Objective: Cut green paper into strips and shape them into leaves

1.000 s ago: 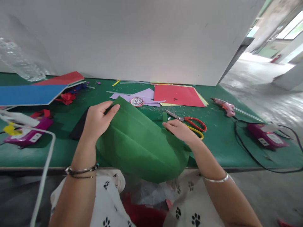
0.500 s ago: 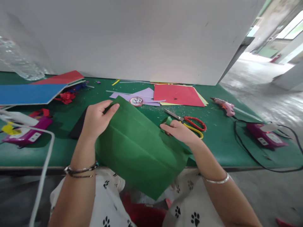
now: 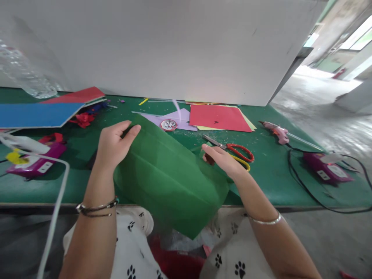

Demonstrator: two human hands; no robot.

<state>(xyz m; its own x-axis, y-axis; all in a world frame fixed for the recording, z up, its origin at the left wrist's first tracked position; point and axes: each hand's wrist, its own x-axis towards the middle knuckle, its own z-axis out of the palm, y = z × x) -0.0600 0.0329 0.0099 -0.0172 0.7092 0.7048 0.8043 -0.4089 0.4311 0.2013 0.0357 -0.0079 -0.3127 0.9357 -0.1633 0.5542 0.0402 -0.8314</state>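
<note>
Head view: a matte green surface (image 3: 261, 182) spans the middle of the frame. At centre, a large creased green paper sheet (image 3: 168, 182) lies tilted across the near edge of the surface. Both forearms rise from the bottom of the frame. The left hand (image 3: 112, 147) pinches the sheet's upper-left corner. The right hand (image 3: 222, 159) clasps its right edge, fingers curled. Red-and-yellow-handled scissors (image 3: 232, 149) lie just beyond the right hand.

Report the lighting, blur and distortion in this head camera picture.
Head view: the daylight opening at top right is blown out; the plastic bottle at the left edge looks smeared and stretched; the green paper held by the left hand and right hand is evenly lit, fairly sharp, with no glare.
</note>
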